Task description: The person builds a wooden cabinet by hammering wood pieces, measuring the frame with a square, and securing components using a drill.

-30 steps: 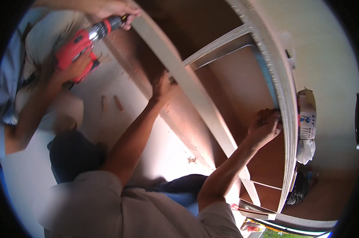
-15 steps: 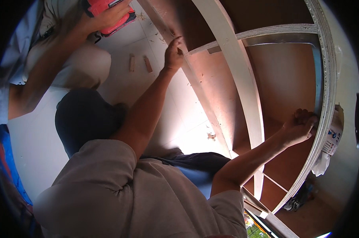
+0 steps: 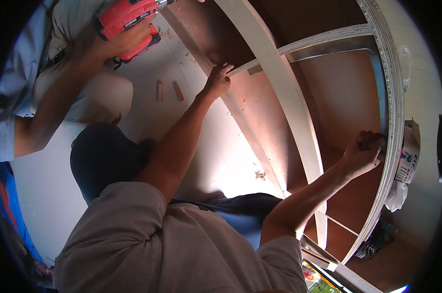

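My left hand (image 3: 217, 82) is on the near board (image 3: 246, 119) of a wooden cabinet frame, where a cross strip meets it. Its fingers are curled at the board's edge, with the index finger partly stretched out. Across the frame, my right hand (image 3: 362, 154) is closed at the inner side of the far plywood edge (image 3: 395, 112); its fingertips are partly hidden. Between my hands runs a pale middle rail (image 3: 284, 83). At upper left, a co-worker's hand (image 3: 133, 38) grips a red cordless drill (image 3: 128, 19), its chuck at the frame's near board.
A kneeling co-worker's leg (image 3: 91, 93) is at the left. Two small wood pieces (image 3: 159, 91) and shavings (image 3: 260, 174) lie on the tiled floor. Beyond the frame's far side is a printed package (image 3: 407, 163). A blue sheet (image 3: 18, 215) lies at the far left.
The co-worker's drill has come further into view, its chuck now showing near the frame. The frame sits slightly further left in view. My left hand's fingers have shifted; my right hand keeps its place.
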Demonstrator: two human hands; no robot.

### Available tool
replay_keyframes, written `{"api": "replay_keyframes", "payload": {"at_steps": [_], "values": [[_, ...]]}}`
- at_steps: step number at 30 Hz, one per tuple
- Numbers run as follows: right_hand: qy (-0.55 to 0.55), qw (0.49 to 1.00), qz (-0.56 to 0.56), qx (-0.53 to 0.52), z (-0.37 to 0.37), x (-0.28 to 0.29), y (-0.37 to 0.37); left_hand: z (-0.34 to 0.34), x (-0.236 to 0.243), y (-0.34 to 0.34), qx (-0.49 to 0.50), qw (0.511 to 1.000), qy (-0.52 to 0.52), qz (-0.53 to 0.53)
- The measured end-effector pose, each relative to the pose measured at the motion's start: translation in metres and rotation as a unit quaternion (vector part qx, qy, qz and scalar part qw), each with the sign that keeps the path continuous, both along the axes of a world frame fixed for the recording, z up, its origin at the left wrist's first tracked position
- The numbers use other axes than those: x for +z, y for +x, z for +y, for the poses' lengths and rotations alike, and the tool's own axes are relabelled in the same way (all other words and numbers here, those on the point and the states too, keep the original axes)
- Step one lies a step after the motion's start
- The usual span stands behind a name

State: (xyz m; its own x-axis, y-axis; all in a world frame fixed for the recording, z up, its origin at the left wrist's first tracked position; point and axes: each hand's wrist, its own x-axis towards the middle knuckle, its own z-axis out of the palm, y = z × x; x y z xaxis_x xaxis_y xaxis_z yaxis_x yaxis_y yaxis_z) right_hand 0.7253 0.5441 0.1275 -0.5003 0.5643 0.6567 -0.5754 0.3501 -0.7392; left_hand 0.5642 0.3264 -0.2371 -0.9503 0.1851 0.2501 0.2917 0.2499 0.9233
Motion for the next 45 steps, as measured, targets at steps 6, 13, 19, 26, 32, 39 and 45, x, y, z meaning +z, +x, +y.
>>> {"api": "replay_keyframes", "payload": {"at_steps": [6, 13, 19, 26, 32, 39, 45], "values": [[-0.016, 1.0, -0.003, -0.022, 0.002, -0.007, 0.0, -0.011, 0.02, -0.02, -0.092, 0.984, -0.131, -0.071], [-0.024, 0.998, -0.007, 0.054, 0.006, -0.003, 0.0, -0.009, 0.036, -0.016, -0.089, 0.986, -0.129, -0.056], [-0.038, 0.999, -0.004, -0.009, -0.004, -0.004, -0.003, 0.03, 0.09, 0.003, 0.02, 0.999, 0.0, 0.033], [-0.039, 0.999, 0.014, 0.006, 0.004, -0.005, 0.004, 0.036, 0.094, -0.003, 0.021, 0.997, -0.047, 0.049], [-0.043, 0.999, -0.014, -0.011, 0.001, -0.006, 0.005, 0.033, 0.088, 0.002, 0.059, 0.992, -0.026, 0.105], [-0.029, 0.999, -0.004, 0.015, 0.001, -0.002, 0.002, 0.046, 0.096, 0.027, 0.097, 0.995, 0.014, 0.02], [-0.03, 0.999, -0.008, 0.021, 0.011, -0.006, 0.005, 0.073, 0.219, 0.139, -0.006, 0.957, 0.255, 0.138]]}}
